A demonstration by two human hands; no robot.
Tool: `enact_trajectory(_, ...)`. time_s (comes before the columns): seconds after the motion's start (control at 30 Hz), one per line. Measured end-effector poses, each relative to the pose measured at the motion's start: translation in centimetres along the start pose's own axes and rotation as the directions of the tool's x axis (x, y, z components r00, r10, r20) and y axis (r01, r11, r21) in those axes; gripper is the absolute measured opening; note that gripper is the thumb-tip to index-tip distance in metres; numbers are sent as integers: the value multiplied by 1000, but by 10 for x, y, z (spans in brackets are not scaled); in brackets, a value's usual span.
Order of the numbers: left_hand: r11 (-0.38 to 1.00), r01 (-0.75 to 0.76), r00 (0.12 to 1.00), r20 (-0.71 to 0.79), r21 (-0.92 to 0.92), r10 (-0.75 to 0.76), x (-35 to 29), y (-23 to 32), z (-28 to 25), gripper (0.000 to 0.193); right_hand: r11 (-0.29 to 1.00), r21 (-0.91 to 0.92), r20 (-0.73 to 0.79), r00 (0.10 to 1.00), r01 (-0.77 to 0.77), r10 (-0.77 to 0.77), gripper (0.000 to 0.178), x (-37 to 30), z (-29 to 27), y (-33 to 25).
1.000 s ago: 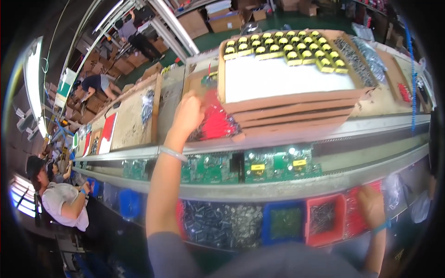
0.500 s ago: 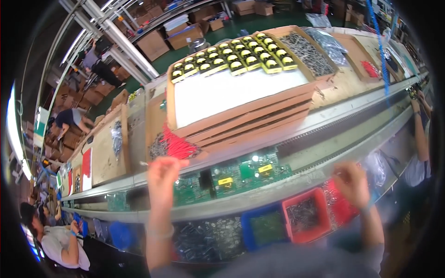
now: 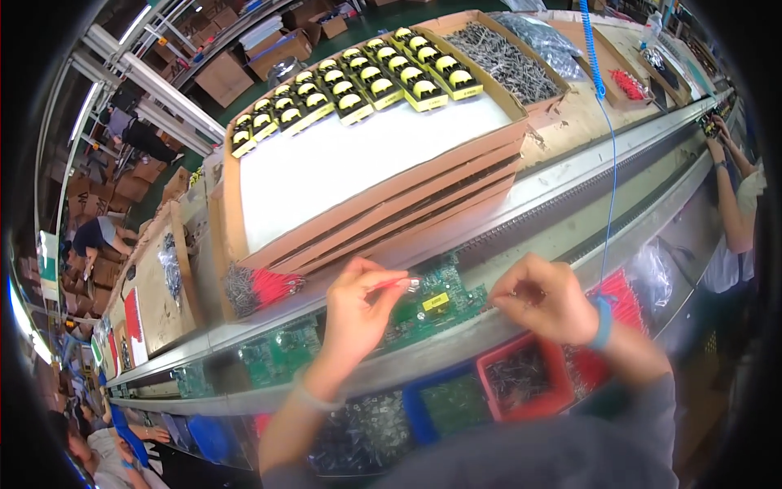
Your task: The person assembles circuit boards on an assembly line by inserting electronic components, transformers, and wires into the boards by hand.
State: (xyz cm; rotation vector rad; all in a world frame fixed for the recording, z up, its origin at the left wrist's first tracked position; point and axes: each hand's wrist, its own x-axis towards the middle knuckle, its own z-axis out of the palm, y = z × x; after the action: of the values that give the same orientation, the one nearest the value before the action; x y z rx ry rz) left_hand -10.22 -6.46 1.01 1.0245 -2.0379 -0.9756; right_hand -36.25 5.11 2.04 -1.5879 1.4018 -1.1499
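Observation:
My left hand is closed in a pinch over the green circuit boards. At its fingertips is a small red-sleeved part with a silvery end. To its right, my right hand is also closed, thumb against curled fingers; small dark bits show within the curl, too small to name. A circuit board with a yellow block lies in the rail track between and beneath the hands. Another circuit board lies further left, partly behind my left forearm.
Beyond the track stands a stack of cardboard trays, the top one holding several yellow-and-black parts. Nearer me are a blue bin, a red bin of metal pins and a pile of red-sleeved parts. A blue cord hangs at right.
My left hand has moved right, in over the boards, and my right hand has come left toward it. The whole view has shifted, with the trays now further left.

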Motion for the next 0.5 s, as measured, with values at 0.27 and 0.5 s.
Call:
enact_trajectory(0.27,989,-40,999,-24,144,44,7,-11,25,16,995,96,11,1000,-28,27,14,4,1,18)
enact_trajectory(0.5,982,-68,997,-30,174,75,7,-12,24,15,995,97,15,1000,-22,21,14,4,3,22)
